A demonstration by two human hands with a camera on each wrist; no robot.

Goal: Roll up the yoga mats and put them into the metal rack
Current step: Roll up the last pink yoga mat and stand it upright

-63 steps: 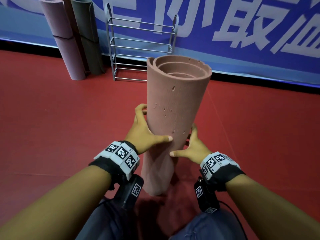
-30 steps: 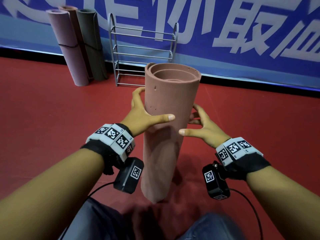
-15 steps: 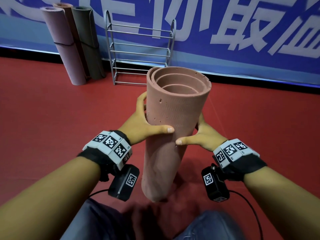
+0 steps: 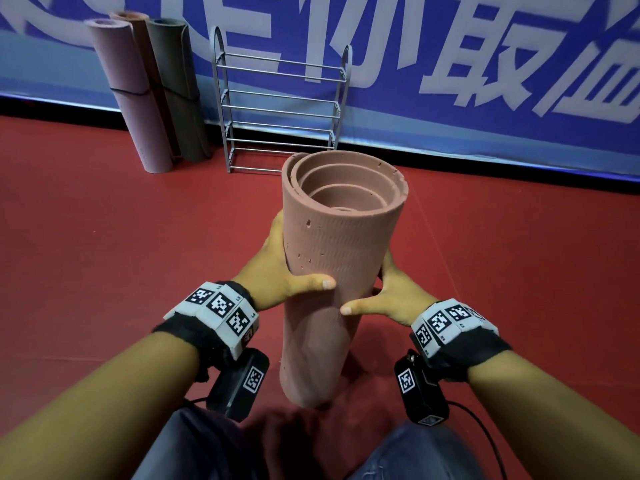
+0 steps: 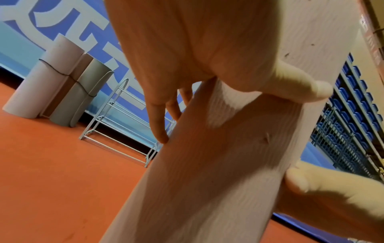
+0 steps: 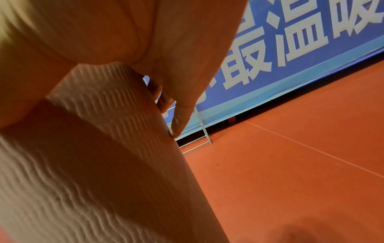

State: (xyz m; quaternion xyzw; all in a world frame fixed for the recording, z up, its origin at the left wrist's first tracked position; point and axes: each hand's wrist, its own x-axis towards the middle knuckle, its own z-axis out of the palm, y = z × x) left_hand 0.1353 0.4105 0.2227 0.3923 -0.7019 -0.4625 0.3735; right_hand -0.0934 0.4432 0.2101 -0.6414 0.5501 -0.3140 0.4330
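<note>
Raised: one mat (image 4: pixel 341 237), two hands (image 4: pixel 337 291)

The rolled pink yoga mat (image 4: pixel 341 258), standing on end on the red floor (image 4: pixel 104 254), has gone from upright a second ago to tipped slightly, its top toward the right, as it was two seconds back. The right hand (image 4: pixel 393 296), which a second ago had come off the roll with fingers spread, is back against its right side, thumb across the front. The left hand (image 4: pixel 280 271) has slid a little up the roll since two seconds ago (it now grips above the right hand). The open end shows more of its spiral layers than a second ago.
</note>
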